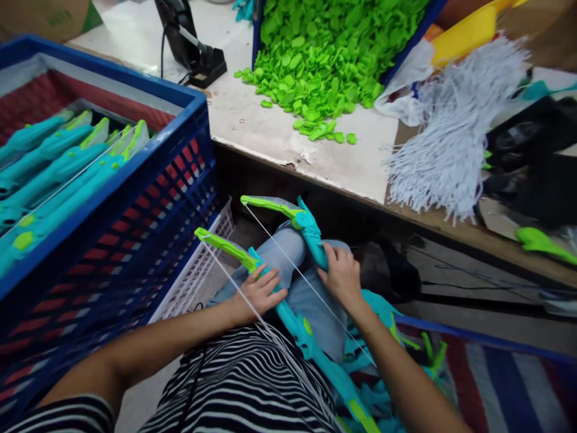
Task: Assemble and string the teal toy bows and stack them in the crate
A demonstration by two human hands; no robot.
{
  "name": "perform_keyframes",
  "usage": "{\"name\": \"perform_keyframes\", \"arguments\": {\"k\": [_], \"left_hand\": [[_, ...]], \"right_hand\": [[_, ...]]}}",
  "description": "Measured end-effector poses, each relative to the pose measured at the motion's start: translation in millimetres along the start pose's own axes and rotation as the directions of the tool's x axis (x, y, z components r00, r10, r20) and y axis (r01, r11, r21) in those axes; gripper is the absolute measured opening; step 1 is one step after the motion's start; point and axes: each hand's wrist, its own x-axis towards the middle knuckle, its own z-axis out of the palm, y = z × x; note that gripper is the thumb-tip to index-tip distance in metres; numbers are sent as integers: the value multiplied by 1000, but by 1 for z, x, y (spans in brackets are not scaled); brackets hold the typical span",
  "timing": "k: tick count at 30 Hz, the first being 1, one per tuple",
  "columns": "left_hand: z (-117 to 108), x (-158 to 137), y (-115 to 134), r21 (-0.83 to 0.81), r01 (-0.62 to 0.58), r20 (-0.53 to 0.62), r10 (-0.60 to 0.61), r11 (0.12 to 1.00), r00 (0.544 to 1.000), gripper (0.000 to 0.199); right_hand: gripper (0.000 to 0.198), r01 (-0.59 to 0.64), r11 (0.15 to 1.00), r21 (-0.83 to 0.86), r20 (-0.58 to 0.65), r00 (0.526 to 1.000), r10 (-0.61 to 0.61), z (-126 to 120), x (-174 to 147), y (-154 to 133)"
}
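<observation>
Two teal toy bows with lime-green limbs and white strings lie across my lap. My left hand is draped over the nearer toy bow, fingers curved across its teal body near the upper limb. That bow runs diagonally down to the right. My right hand grips the farther toy bow by its teal middle, thumb on the near side and fingers on the far side. Its green limb points left, above the other one. My right hand and forearm hide the lower part of this bow.
A blue crate at left holds several similar toy bows. On the worktable are a heap of green plastic pieces, a bundle of white strings and a black stand. More teal and green parts lie at lower right.
</observation>
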Motion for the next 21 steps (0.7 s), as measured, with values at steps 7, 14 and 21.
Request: {"name": "perform_keyframes", "arguments": {"k": [7, 14, 21], "left_hand": [[-39, 58, -17, 5, -1, 238, 0, 1000, 971, 42], [-46, 111, -25, 125, 96, 386, -138, 988, 912, 58], [-22, 130, -21, 58, 189, 491, -193, 980, 850, 29]], "right_hand": [[46, -161, 631, 759, 451, 829, -331, -34, 30, 32], [53, -433, 518, 738, 674, 523, -522, -19, 58, 31], [52, -534, 394, 748, 534, 837, 119, -18, 59, 56]]}}
